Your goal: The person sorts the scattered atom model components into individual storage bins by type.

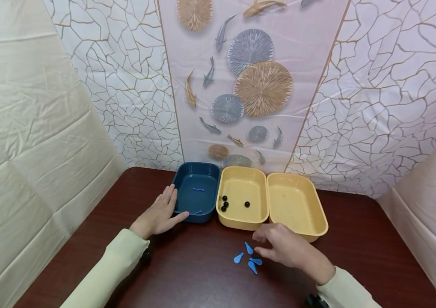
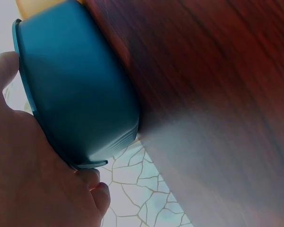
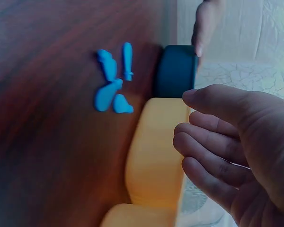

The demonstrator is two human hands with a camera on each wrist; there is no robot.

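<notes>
My left hand (image 1: 160, 216) rests on the left rim of a dark blue bin (image 1: 202, 218), fingers straight and thumb stretched over the near corner. In the left wrist view, the bin's outer wall (image 2: 80, 85) fills the space beside this hand. Two thin blue pieces (image 1: 198, 189) lie inside the bin. Several small bright blue drop-shaped pieces (image 1: 252, 268) with narrow necks lie on the table. Just right of them hovers my right hand (image 1: 285, 246), fingers loosely bent, thumb apart and nothing in its grasp. The right wrist view shows the drop-shaped pieces (image 3: 104, 97) beyond the open palm.
A yellow bin (image 1: 242, 223) stands against the blue one, with several black balls (image 1: 225, 204) inside. Another yellow bin (image 1: 319, 231) stands to its right, behind my right hand. Patterned cloth (image 1: 144, 85) hangs behind the dark red-brown table (image 1: 187, 273).
</notes>
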